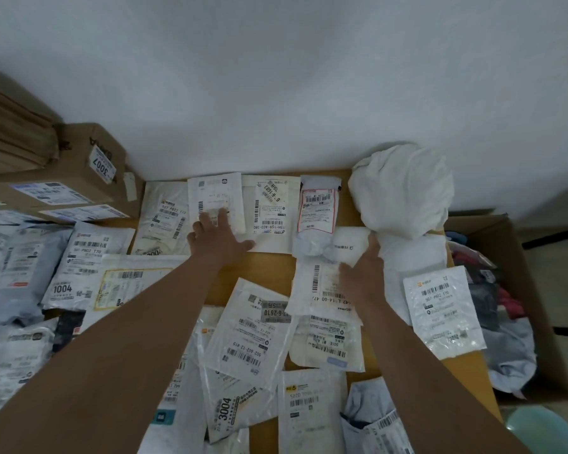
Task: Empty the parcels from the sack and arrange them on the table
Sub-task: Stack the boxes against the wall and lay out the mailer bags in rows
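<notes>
Several white and grey parcels with barcode labels cover the wooden table [269, 273]. My left hand [217, 239] lies flat with spread fingers on a white labelled parcel [215, 198] in the back row by the wall. My right hand [363, 267] rests on a small white parcel [350, 245] just left of the crumpled white sack [404, 194], which sits at the table's back right. Whether the right fingers pinch that parcel cannot be told. Beside it stands a red-bordered label parcel [317, 211].
Brown cardboard boxes [79, 168] are stacked at the back left against the wall. An open cardboard box [518, 290] with clothes and bags stands right of the table. A pale green round object [545, 430] shows at the bottom right.
</notes>
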`<action>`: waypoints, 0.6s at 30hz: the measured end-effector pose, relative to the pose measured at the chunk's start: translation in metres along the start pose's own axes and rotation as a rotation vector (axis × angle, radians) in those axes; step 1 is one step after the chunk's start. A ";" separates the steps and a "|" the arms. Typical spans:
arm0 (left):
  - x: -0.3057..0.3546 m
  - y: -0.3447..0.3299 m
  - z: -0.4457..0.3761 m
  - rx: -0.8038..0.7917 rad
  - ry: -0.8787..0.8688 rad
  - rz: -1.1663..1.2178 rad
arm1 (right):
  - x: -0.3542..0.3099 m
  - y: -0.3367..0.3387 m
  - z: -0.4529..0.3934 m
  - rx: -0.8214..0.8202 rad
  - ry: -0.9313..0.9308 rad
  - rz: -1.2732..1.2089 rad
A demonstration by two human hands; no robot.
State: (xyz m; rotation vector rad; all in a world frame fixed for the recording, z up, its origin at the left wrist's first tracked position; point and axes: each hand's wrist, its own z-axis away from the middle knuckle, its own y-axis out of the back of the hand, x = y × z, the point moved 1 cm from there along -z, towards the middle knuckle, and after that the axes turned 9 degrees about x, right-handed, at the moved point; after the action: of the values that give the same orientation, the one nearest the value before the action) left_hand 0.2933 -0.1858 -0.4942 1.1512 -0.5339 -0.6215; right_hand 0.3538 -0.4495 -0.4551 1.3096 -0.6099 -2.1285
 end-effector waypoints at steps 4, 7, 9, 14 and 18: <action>0.003 0.002 0.000 -0.018 0.010 0.013 | -0.003 0.028 0.015 -0.065 -0.004 0.083; 0.006 0.003 0.000 -0.032 0.026 0.031 | -0.009 0.051 0.024 -0.036 0.032 0.131; 0.008 0.006 0.002 -0.025 0.026 0.045 | -0.014 0.067 0.030 0.025 0.081 0.184; 0.016 0.013 0.018 0.048 0.015 0.135 | -0.024 0.084 0.043 0.237 0.267 0.144; 0.031 0.022 0.049 0.143 -0.025 0.355 | -0.033 0.080 0.045 0.344 0.384 0.022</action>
State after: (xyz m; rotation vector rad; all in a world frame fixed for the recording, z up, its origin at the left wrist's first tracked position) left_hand 0.2864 -0.2337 -0.4555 1.1478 -0.7936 -0.2952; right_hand 0.3426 -0.4831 -0.3638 1.8301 -0.8404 -1.7329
